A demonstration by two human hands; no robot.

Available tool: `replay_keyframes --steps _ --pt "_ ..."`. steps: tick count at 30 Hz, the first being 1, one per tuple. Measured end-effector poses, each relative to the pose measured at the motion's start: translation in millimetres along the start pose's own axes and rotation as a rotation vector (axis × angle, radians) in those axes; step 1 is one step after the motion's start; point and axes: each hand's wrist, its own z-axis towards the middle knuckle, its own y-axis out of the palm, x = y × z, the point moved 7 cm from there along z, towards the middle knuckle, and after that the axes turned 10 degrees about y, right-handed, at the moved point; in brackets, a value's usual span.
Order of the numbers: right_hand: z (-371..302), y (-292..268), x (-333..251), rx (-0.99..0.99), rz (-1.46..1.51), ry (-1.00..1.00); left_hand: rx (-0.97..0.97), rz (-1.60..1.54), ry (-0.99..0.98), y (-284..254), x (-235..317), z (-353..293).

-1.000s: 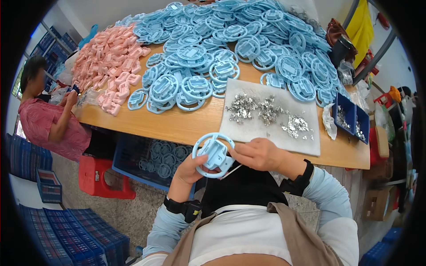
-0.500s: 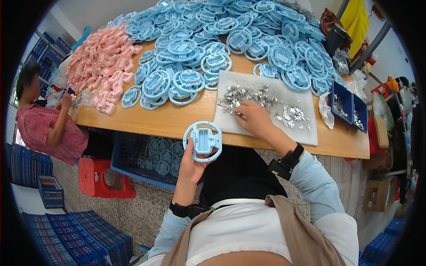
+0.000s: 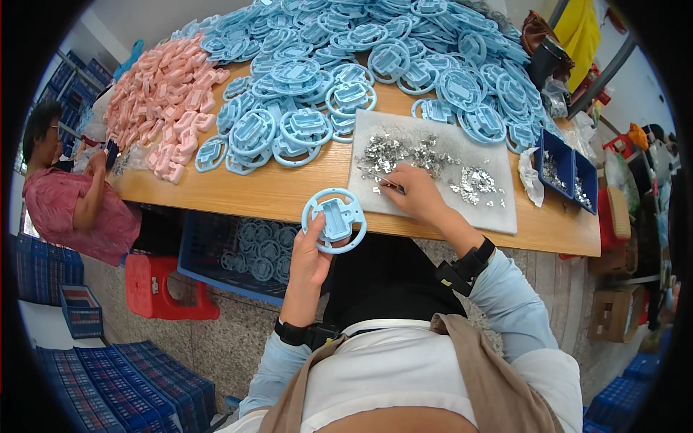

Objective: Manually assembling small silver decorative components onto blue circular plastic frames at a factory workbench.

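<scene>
- Before the near edge of a wooden worktop (image 3: pixel 238 193), a person's left hand (image 3: pixel 310 261) is holding up a light-blue steering-wheel frame (image 3: pixel 336 222), its hollow centre facing the camera.
- That hand's grip is clamping the frame's lower-left side, the thumb lying in front.
- Above a pale grey pad (image 3: pixel 462 215), the right hand (image 3: pixel 416 193) is pinching metal tweezers (image 3: pixel 380 179), its grip being together on them.
- The tweezers' tips are pointing left, close to loose silvery metal pieces (image 3: pixel 384 151); whether they are holding one is too small to tell.
- Behind, more blue frames (image 3: pixel 294 71) are lying in a large pile beside pink plastic parts (image 3: pixel 162 94).
- At right, two dark-blue bins (image 3: pixel 575 172) are holding metal pieces.
- At far left, a co-worker in a pink shirt (image 3: pixel 79 209) is bringing both hands together.
</scene>
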Motion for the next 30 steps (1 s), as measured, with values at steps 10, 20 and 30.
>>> replay_keyframes --steps 10,20,30 --pt "-2 -16 -44 0.017 0.382 -0.079 -0.155 0.177 0.012 30 -5 3" --pt "-16 -16 -58 -0.040 0.212 -0.281 -0.188 0.195 -0.044 43 -10 4" --pt "-27 -8 -67 -0.135 0.111 -0.229 -0.150 0.254 -0.027 40 -20 1"
